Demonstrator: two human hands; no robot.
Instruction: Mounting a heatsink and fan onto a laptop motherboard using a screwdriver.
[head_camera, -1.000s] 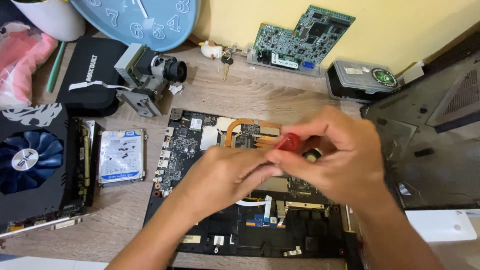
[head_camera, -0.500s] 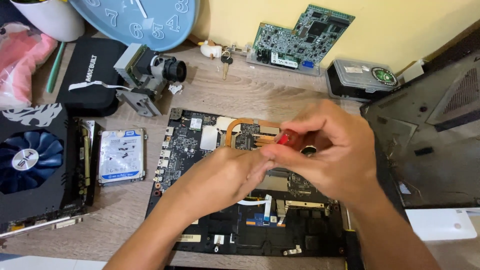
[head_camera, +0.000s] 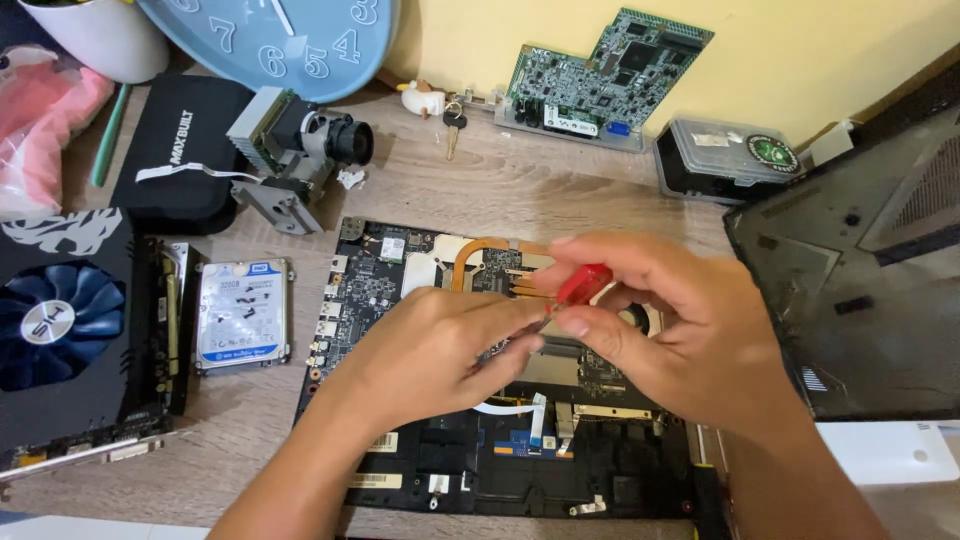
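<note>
While hands (head_camera: 560, 350) cover the motherboard (head_camera: 400, 290), a hard drive (head_camera: 243, 314) lies beside.

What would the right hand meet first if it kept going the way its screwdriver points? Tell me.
The right hand aims its red-handled screwdriver down and leftward, so it would probably meet the left hand's fingers first, with the laptop motherboard just beneath; depth is unclear.

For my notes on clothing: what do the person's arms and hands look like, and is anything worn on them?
Both forearms are bare as far as the frame shows. The left hand and right hand have no gloves, rings, watch or bands visible. Nails are short and plain.
</note>
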